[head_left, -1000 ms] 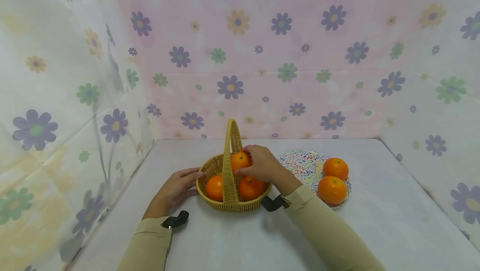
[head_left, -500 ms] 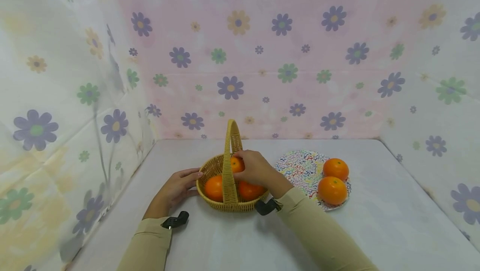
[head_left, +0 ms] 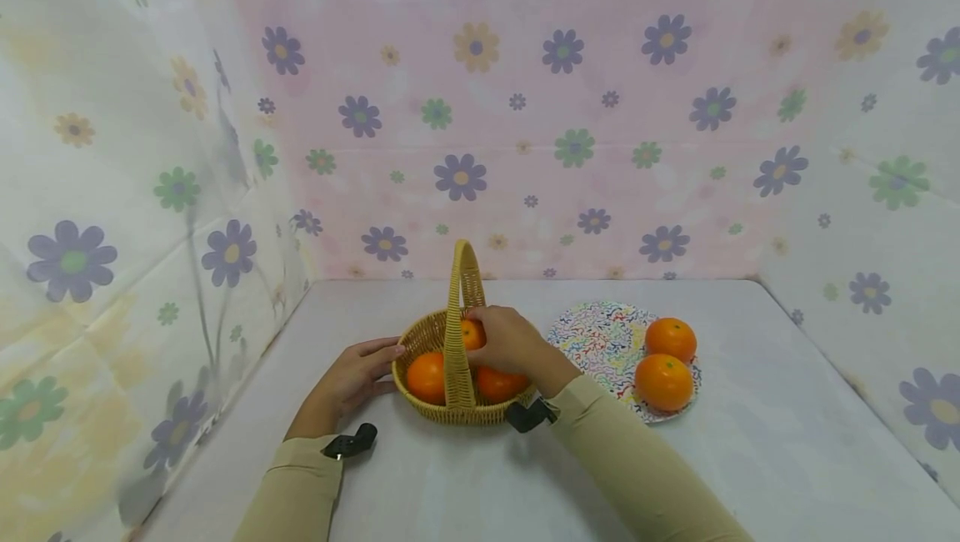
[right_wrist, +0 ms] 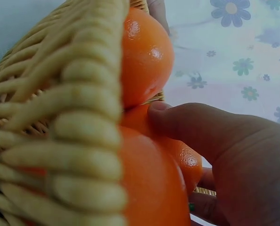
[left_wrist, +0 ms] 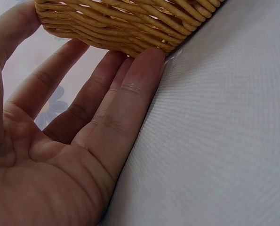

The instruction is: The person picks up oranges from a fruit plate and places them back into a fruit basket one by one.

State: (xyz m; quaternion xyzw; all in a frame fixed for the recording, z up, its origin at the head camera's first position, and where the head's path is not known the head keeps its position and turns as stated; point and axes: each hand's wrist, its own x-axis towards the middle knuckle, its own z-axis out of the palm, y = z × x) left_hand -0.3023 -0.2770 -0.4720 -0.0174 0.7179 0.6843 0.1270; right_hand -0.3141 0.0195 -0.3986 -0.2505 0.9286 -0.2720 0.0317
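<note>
A wicker basket [head_left: 459,396] with a tall arched handle stands mid-table. My left hand [head_left: 354,382] is at its left side, fairly straight fingers touching the woven wall [left_wrist: 125,28]. Inside the basket, my right hand [head_left: 513,348] grips an orange [head_left: 472,333] between thumb and fingers, behind and right of the handle. One orange [head_left: 426,378] lies left of the handle; another orange [head_left: 497,386] lies right of it, partly under my right hand. In the right wrist view my thumb [right_wrist: 177,117] presses the held orange [right_wrist: 190,162], which sits against the other fruit.
Right of the basket lies a round plate [head_left: 592,343] with a multicoloured squiggle pattern. Two oranges, a rear one [head_left: 671,339] and a front one [head_left: 663,382], sit at its right side. Flowered cloth [head_left: 525,125] encloses the white table [head_left: 450,484] at the back and sides.
My right hand has moved slightly left and down, lowering the gripped orange deeper into the basket behind the handle. The left hand has stayed at the basket's side.
</note>
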